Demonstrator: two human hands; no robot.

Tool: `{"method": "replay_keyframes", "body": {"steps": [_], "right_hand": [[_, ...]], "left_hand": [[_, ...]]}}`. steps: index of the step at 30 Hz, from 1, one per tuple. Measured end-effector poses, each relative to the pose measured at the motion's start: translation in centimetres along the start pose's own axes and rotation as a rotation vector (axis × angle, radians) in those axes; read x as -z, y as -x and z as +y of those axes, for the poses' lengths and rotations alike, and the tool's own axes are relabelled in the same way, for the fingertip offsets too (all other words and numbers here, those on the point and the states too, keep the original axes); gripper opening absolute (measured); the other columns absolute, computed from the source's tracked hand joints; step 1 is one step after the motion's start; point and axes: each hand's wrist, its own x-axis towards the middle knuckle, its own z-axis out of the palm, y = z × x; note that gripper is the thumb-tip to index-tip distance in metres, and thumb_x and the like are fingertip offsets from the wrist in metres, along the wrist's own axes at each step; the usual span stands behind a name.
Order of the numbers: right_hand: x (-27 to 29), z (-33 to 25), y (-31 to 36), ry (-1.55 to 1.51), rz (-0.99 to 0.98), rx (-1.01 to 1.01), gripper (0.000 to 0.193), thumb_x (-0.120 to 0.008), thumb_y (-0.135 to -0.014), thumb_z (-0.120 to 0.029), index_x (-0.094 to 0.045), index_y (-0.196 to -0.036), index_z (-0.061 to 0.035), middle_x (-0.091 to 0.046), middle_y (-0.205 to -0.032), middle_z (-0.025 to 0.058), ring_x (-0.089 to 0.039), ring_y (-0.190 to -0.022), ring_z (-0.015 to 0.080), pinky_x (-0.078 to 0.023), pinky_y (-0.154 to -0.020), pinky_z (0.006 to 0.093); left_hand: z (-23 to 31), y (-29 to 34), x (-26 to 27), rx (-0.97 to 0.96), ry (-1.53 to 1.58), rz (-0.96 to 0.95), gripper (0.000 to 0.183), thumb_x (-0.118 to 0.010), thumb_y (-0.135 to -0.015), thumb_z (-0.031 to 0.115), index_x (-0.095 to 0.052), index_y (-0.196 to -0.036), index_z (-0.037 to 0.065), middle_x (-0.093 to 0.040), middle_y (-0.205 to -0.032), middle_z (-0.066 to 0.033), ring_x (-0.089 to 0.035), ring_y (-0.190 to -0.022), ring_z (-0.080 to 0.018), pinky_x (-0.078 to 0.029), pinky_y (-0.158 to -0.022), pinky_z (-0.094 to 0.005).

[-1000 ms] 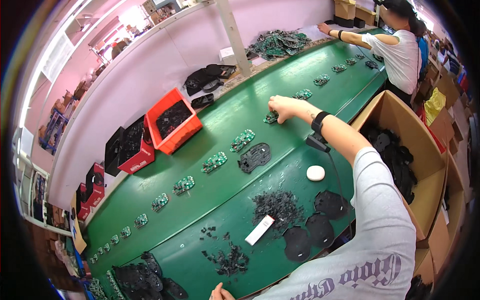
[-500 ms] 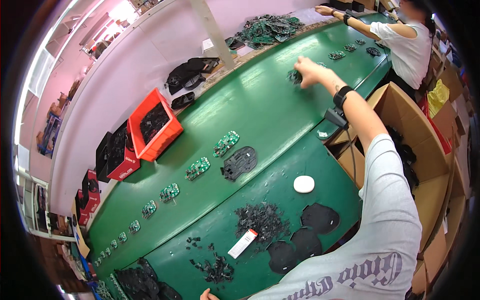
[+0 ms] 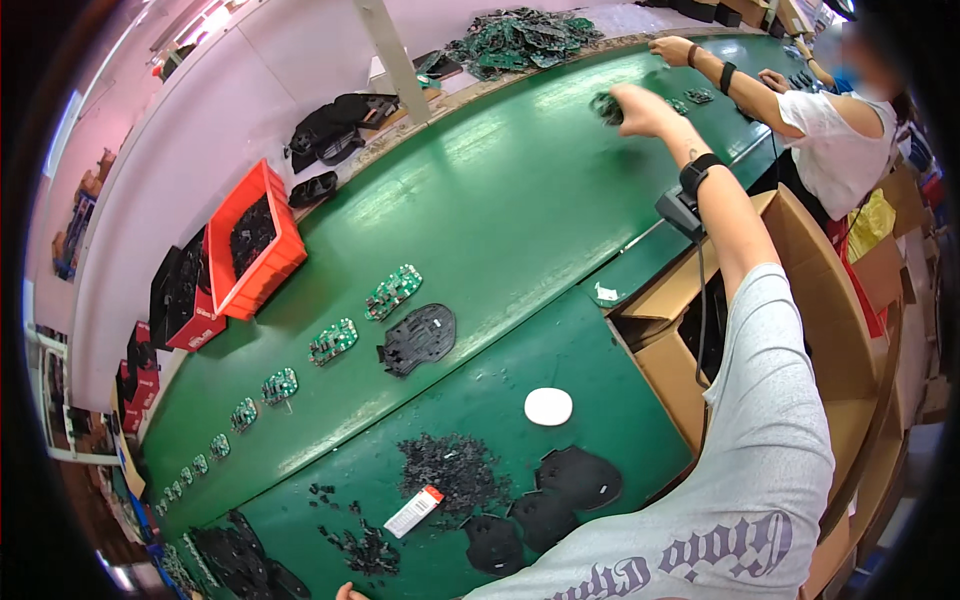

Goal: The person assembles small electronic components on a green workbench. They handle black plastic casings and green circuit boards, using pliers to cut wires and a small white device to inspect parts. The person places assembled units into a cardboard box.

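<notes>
From my end: right hand [image 3: 645, 110] over the far stretch of the long, shiny green bench [image 3: 470, 210], fingers curled, gripping a blurred dark green circuit board [image 3: 604, 108]; they hide part of it, so I can't tell if there's a second underneath. Left hand [image 3: 349, 592] is cut off at the lower edge; I only get fingertips, can't tell whether they're open or holding anything.

Counts: five clear green circuit boards in the left row [image 3: 393, 292], tailing off into ones too small to count. One black plastic mouse-shaped shell [image 3: 418, 340] beside the nearest. One white oval disc [image 3: 548, 407]. Three flat black rounded panels [image 3: 578, 478]. Two heaps of small black plastic bits [image 3: 455, 468]. One slim white-and-orange carton [image 3: 411, 513], touching the bigger heap. One orange-red plastic crate [image 3: 272, 272], dark contents hard to make out.
</notes>
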Motion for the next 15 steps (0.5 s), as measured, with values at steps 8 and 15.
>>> {"method": "replay_keyframes", "body": {"steps": [8, 15], "right_hand": [[-2.9, 10.7, 2.7, -0.125, -0.101, -0.484, 0.07, -0.065, -0.056, -0.012, -0.049, -0.119, 0.0126, -0.055, -0.118, 0.0328, -0.054, -0.115, 0.0376, -0.045, -0.096, 0.0382], [0.3, 5.2, 2.6, -0.065, 0.094, -0.189, 0.052, -0.068, -0.067, -0.028, -0.051, -0.104, 0.003, -0.062, -0.097, 0.0279, -0.058, -0.095, 0.0432, -0.045, -0.084, 0.046]], "left_hand": [[1.2, 0.0, -0.1, 0.003, 0.027, 0.045, 0.014, -0.057, -0.083, 0.001, -0.069, -0.091, -0.001, -0.068, -0.085, -0.0167, -0.063, -0.074, -0.0282, -0.052, -0.074, -0.0365], [0.3, 0.3, -0.5, 0.056, -0.014, 0.036, 0.014, -0.058, -0.084, 0.001, -0.069, -0.093, 0.001, -0.068, -0.086, -0.016, -0.063, -0.076, -0.0262, -0.052, -0.076, -0.0356]]}}
